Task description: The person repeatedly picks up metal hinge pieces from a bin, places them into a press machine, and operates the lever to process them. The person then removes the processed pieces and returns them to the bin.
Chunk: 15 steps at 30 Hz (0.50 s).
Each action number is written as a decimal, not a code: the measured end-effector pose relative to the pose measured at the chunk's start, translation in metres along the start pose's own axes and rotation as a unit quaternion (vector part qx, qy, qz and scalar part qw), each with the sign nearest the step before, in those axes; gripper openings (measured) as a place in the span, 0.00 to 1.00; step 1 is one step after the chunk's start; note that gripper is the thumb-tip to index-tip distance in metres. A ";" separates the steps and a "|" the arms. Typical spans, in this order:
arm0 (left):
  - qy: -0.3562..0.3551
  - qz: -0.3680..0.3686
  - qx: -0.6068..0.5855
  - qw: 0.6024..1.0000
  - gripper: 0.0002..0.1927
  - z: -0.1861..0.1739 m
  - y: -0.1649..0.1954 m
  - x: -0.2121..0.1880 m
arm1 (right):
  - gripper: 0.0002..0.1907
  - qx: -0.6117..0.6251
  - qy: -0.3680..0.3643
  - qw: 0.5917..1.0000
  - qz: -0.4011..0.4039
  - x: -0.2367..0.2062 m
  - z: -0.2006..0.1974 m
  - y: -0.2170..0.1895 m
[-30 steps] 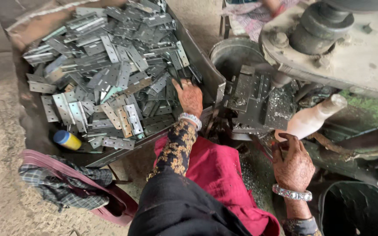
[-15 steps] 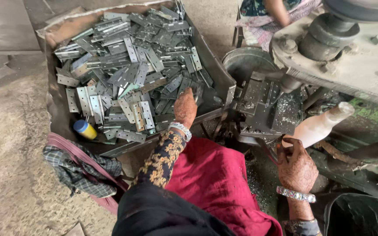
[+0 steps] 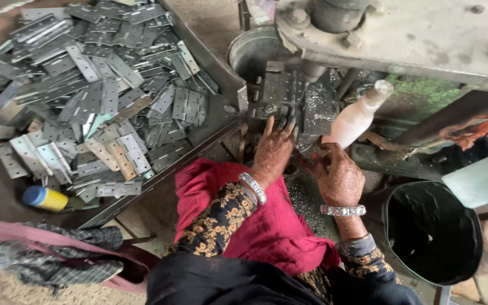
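Observation:
My left hand [image 3: 275, 149] reaches forward onto the dark press bed [image 3: 289, 93] of a machine, and its fingertips grip a grey metal hinge plate [image 3: 285, 117] there. My right hand [image 3: 339, 178] is curled just below a white bottle-shaped handle [image 3: 358, 116], with the thumb close to the handle's base. Whether that hand holds anything is hidden. Both wrists wear shiny bangles. At the left, a big metal tray [image 3: 213, 133] is heaped with several grey hinge plates [image 3: 114, 101].
A yellow and blue bottle [image 3: 45, 199] lies at the tray's near corner. A pink bag with checked cloth [image 3: 46, 254] sits lower left. A black bucket [image 3: 433, 231] stands at the right and a round metal pail [image 3: 255, 51] behind the press. Red cloth [image 3: 255, 220] covers my lap.
My left hand has left the tray's edge and moved right onto the press bed. My right hand has stayed below the white handle. The view has shifted right and closer.

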State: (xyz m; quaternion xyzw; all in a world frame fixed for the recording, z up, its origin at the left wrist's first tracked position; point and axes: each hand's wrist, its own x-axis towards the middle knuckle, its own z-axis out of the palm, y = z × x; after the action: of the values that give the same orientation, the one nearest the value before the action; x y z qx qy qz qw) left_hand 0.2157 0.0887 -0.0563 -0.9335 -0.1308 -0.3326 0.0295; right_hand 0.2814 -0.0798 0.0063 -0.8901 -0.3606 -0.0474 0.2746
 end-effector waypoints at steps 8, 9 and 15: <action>-0.127 -0.127 0.035 0.983 0.26 0.027 0.000 0.022 | 0.23 -0.098 -0.143 0.984 0.038 0.007 0.005 0.005; -0.155 -0.133 0.036 0.978 0.27 0.027 -0.001 0.029 | 0.24 -0.101 -0.144 0.984 0.032 0.006 0.012 0.012; -0.177 -0.105 0.153 0.966 0.29 0.013 0.006 0.042 | 0.27 -0.184 -0.211 0.958 0.056 -0.043 0.085 0.081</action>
State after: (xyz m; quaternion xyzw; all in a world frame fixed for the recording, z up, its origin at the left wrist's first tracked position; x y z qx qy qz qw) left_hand 0.2562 0.0940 -0.0401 -0.9429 -0.2806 -0.1389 0.1136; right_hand 0.2939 -0.1097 -0.1148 -0.9338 -0.3451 0.0910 0.0260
